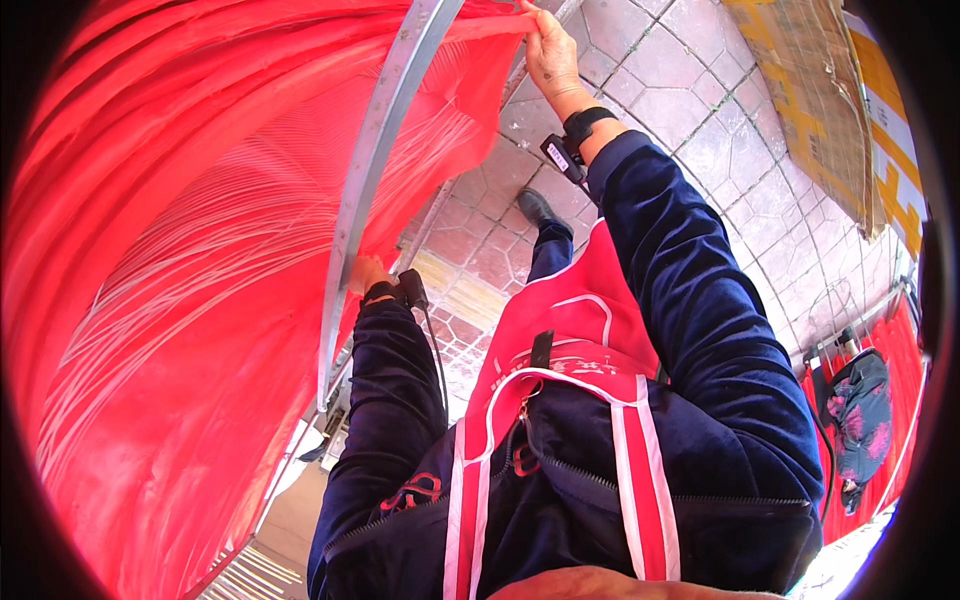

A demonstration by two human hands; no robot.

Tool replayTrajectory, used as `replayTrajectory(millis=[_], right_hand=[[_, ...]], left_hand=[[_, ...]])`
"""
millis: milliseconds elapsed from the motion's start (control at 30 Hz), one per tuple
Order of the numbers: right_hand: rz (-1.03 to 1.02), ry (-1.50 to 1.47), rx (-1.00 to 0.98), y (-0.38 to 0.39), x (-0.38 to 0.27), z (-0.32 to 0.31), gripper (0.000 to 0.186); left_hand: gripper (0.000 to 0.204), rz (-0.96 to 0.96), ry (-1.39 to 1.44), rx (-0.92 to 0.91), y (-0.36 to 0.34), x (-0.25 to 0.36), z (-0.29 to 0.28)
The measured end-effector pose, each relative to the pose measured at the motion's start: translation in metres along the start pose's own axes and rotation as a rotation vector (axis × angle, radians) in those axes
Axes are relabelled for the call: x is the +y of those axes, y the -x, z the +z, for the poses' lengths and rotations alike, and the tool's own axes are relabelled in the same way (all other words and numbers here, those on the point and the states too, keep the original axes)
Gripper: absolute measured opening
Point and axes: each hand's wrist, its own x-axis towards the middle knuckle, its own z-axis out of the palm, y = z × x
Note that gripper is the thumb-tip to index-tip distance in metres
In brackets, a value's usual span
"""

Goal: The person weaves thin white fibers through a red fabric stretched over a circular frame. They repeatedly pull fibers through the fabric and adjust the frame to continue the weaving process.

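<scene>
A big sheet of thin red fabric (200, 330) hangs in folds over the left side, with many thin white lines running across part of it. At the top, my right hand (552, 55) pinches the fabric's edge and holds it stretched out. My left hand (370, 272) is beside a grey metal bar (372, 170), against the fabric. Its fingers are hidden behind the bar and cloth, so its grip does not show. The bar crosses in front of the fabric from the top edge down toward my left forearm.
Paving tiles (690, 120) cover the ground, and my shoe (537, 206) stands on them. Cardboard with yellow tape (810, 100) is at the upper right. A dark cloth with pink patches (860, 405) hangs at the right before more red fabric (908, 400).
</scene>
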Motion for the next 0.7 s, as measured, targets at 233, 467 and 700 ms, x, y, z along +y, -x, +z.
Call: replayTrajectory(millis=[233,467,700], right_hand=[[-0.084,0.05,0.031,-0.014,-0.006,-0.021,0.03],[0.084,0.096,-0.211,0.005,-0.014,-0.037,0.026],[-0.035,0.168,-0.588,0.038,-0.012,-0.024,0.02]], left_hand=[[0.037,-0.159,0.298,-0.077,-0.007,-0.026,0.031],[0.043,-0.652,1.555,-0.085,0.002,-0.005,0.026],[0.043,-0.084,1.142,-0.153,0.053,0.066,-0.016]])
